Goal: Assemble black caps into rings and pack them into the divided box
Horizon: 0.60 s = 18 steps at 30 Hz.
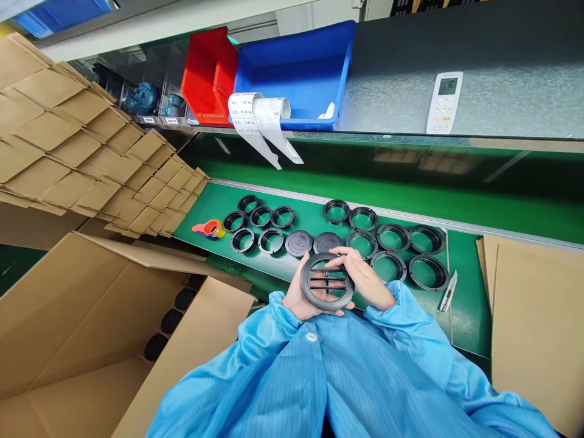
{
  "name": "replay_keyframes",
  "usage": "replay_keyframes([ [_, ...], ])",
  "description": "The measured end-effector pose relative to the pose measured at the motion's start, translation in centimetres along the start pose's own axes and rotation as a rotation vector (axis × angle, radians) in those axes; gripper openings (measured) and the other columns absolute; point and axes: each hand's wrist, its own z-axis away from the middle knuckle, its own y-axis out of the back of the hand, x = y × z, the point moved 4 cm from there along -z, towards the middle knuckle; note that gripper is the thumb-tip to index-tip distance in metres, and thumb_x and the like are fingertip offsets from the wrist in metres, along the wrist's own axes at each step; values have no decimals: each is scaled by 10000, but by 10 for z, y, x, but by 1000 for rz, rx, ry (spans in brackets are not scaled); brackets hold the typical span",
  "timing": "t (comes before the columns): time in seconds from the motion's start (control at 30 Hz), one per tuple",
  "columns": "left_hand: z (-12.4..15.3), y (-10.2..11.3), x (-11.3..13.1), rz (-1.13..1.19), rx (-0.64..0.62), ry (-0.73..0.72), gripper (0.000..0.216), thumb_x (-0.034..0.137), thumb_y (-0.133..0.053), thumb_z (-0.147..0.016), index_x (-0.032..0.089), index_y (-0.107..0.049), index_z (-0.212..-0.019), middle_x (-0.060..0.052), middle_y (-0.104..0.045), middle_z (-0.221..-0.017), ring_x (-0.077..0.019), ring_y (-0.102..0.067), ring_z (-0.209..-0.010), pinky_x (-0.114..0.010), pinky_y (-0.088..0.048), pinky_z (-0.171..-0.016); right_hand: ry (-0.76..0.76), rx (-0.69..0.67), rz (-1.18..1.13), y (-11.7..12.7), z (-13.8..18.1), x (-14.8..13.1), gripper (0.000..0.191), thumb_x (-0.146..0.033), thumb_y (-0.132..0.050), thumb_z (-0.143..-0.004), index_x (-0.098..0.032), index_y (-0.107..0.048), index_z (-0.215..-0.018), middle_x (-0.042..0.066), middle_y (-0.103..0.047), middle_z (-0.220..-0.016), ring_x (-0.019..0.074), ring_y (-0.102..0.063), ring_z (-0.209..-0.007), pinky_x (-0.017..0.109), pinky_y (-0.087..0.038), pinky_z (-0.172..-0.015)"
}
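Note:
A round black air vent (327, 281) with open slats is held up in front of my chest, over the near edge of the bench. My left hand (298, 295) cups it from the left and below, fingers showing through the slats. On the upper right, my right hand (362, 277) grips its rim, with fingertips over the top of the ring. Just beyond are two closed black round vents (298, 243). Several black rings (364, 243) lie to the right and more black rings (261, 216) to the left.
A utility knife (448, 292) lies at the right beside cardboard sheets (538, 322). Left are an open carton (91, 316) with black round parts and stacked cardboard dividers (91, 134). The shelf above holds a red bin (210, 76), blue bin (296, 67), paper labels (262, 121) and remote control (444, 102).

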Motion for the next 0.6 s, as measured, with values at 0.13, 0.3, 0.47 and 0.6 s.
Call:
replay_keyframes([
  [0.13, 0, -2, -6, 9, -46, 21, 994, 873, -326, -834, 78, -464, -1415, -270, -646, -1187, -465, -670, -988, -502, -592, -708, -17, 14, -5, -1, 6, 4, 613, -587, -246, -1035, -242, -752, -1038, 75, -578, -1306, 235, -469, -1275, 433, -327, -1138],
  [0.3, 0, -1, -11, 27, -23, 17, 968, 866, -323, -842, 80, -511, -1374, -269, -639, -1204, -458, -673, -988, -509, -597, -705, -53, 21, -28, -2, 9, 7, 626, -621, -263, -1022, -238, -758, -1015, 80, -597, -1280, 229, -491, -1255, 419, -332, -1128],
  [0.47, 3, 2, -11, -10, 54, -50, 945, 843, -390, -842, 84, -481, -1397, -288, -611, -1237, -463, -678, -964, -542, -602, -669, -59, -13, -68, -5, 10, 4, 640, -636, -268, -1016, -220, -753, -982, 89, -622, -1240, 233, -461, -1288, 421, -305, -1140],
  [0.6, 5, 3, -10, -33, 94, -49, 941, 841, -454, -817, 106, -475, -1404, -281, -593, -1267, -493, -664, -978, -553, -603, -666, -60, -19, -81, -7, 10, 1, 616, -617, -281, -1023, -221, -752, -990, 82, -628, -1236, 228, -451, -1298, 408, -296, -1141],
])
